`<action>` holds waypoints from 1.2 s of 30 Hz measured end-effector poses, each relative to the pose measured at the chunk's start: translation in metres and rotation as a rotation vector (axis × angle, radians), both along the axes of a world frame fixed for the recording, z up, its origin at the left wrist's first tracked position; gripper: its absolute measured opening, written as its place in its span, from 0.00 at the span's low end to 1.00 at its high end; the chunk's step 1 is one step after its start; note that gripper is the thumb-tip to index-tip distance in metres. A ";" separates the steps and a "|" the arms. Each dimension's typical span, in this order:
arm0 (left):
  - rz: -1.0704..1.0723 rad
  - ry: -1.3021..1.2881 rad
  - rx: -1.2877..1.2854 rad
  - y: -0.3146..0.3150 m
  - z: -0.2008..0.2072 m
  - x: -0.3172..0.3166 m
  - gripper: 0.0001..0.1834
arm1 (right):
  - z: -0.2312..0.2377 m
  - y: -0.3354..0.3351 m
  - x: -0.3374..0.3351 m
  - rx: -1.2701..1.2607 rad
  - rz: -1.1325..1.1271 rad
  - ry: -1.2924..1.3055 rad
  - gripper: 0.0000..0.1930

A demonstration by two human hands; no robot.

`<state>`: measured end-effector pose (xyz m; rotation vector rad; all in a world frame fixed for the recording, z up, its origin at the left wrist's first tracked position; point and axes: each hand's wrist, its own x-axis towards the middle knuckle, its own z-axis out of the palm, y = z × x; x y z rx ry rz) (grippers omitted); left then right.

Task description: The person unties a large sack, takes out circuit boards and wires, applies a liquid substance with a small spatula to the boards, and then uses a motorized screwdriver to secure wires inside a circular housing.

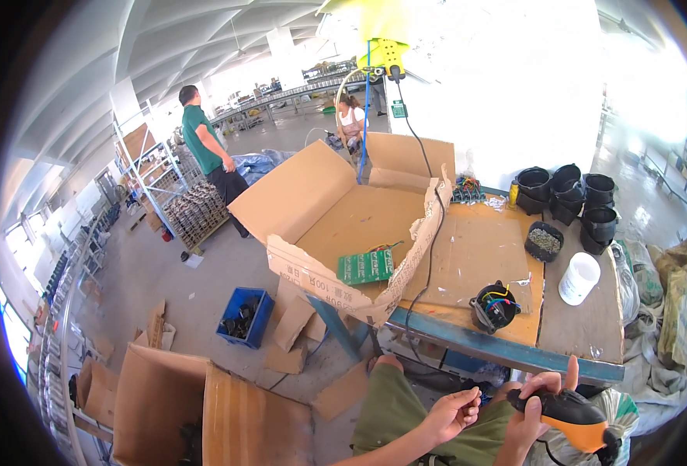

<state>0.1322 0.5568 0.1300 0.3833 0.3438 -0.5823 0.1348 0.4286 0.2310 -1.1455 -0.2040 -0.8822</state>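
Observation:
In my right hand (531, 408) is an orange and black power screwdriver (576, 419), held over my lap with one finger stretched up. My left hand (456, 413) is just left of it, thumb and fingertips pinched together. Whatever the pinch holds, if anything, is too small to make out. Beyond my hands, near the table's front edge, sits a round black housing (496, 307) with coloured wires inside. A black tub of small metal parts (544, 241) and a white plastic cup (579, 278) stand to the right of it.
A torn open carton (312, 268) with green circuit boards (365, 266) stands left on the worktable (468, 330). Several black housings (567, 190) are stacked at the back. A black cable (429, 264) crosses the table. On the floor are a blue crate (245, 317) and a large carton (258, 419).

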 end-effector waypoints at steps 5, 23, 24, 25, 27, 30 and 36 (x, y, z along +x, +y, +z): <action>-0.032 -0.078 -0.109 -0.010 -0.003 0.002 0.12 | 0.002 -0.005 -0.006 0.187 0.087 0.078 0.26; 0.056 -0.115 -0.067 -0.005 0.000 0.007 0.09 | -0.013 0.006 0.001 0.181 -0.117 -0.005 0.33; 0.059 -0.113 -0.056 -0.006 -0.001 0.007 0.09 | -0.013 0.005 0.000 0.163 -0.094 0.005 0.32; 0.062 -0.112 -0.045 -0.007 -0.002 0.008 0.09 | -0.012 0.004 -0.002 0.147 -0.072 0.014 0.32; 0.063 -0.120 -0.044 -0.007 -0.004 0.008 0.08 | -0.014 0.003 -0.003 0.122 -0.032 0.019 0.31; 0.068 -0.138 -0.074 -0.006 -0.006 0.005 0.08 | -0.017 -0.003 -0.003 0.132 0.036 -0.014 0.30; 0.103 -0.108 -0.040 -0.003 0.008 0.001 0.08 | -0.012 0.006 -0.003 0.326 -0.010 -0.081 0.31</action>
